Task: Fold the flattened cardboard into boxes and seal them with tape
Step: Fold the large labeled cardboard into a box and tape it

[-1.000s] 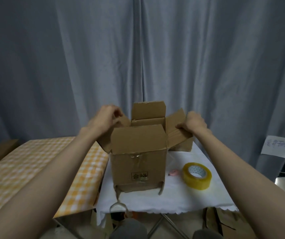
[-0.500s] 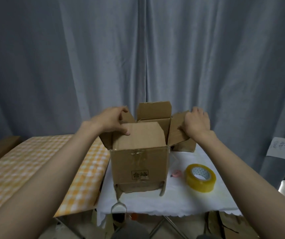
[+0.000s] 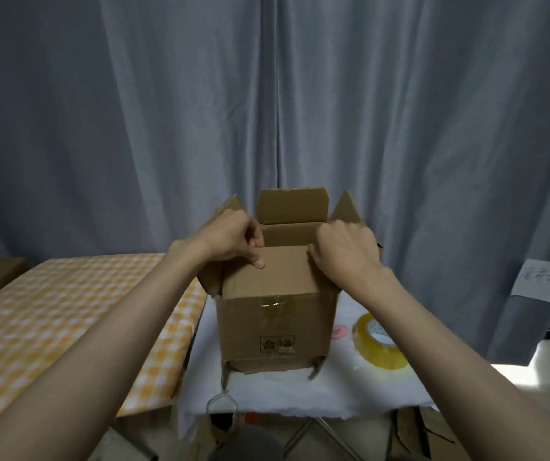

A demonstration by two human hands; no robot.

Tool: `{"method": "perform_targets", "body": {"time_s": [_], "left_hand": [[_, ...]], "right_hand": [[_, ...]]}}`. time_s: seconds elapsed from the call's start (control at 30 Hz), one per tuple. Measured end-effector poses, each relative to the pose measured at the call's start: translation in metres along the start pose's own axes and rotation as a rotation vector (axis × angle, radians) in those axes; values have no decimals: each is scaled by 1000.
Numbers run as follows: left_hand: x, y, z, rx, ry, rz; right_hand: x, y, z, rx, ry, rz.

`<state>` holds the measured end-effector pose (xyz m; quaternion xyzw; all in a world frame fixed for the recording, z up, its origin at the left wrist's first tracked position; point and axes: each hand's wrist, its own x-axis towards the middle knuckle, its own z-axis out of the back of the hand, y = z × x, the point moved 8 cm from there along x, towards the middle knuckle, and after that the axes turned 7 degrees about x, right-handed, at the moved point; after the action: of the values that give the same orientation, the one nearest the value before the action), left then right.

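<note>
Since before, we are bringing both hands inward: left hand (image 3: 230, 236) and right hand (image 3: 343, 252) pinching the near flap of the brown cardboard box (image 3: 275, 322) on the white-clothed table (image 3: 300, 397). Light, stiff board; grip flap edges.

Brown box (image 3: 277, 314), yellow tape roll (image 3: 380, 344), orange-checked cloth (image 3: 67, 327), grey curtain (image 3: 167, 111).

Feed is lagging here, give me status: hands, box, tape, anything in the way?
Left hand and right hand both on the near top flap of the box. Far flap up, top not shut. Tape roll untouched on the table, right of box. Nothing blocking.
</note>
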<state>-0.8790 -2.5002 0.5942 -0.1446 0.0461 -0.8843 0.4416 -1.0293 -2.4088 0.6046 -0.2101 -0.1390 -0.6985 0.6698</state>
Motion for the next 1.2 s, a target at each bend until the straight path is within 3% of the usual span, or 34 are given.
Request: {"method": "perform_targets", "body": {"time_s": [0.23, 0.47, 0.7, 0.83, 1.0, 1.1, 1.2], "left_hand": [[12, -7, -17, 39, 93, 26], [48, 1, -4, 256, -151, 157], [90, 22, -18, 133, -40, 256], [83, 6, -9, 256, -16, 205], [39, 5, -43, 319, 326, 193], [26, 6, -59, 385, 377, 164], [27, 6, -63, 397, 373, 138]], "right_hand": [[-26, 14, -26, -5, 262, 150], [-29, 4, -41, -5, 227, 207], [-41, -1, -43, 11, 191, 228], [-37, -9, -49, 67, 151, 184], [-31, -6, -53, -1, 105, 217], [-30, -9, -54, 40, 61, 211], [-31, -25, -32, 141, -232, 129]]}}
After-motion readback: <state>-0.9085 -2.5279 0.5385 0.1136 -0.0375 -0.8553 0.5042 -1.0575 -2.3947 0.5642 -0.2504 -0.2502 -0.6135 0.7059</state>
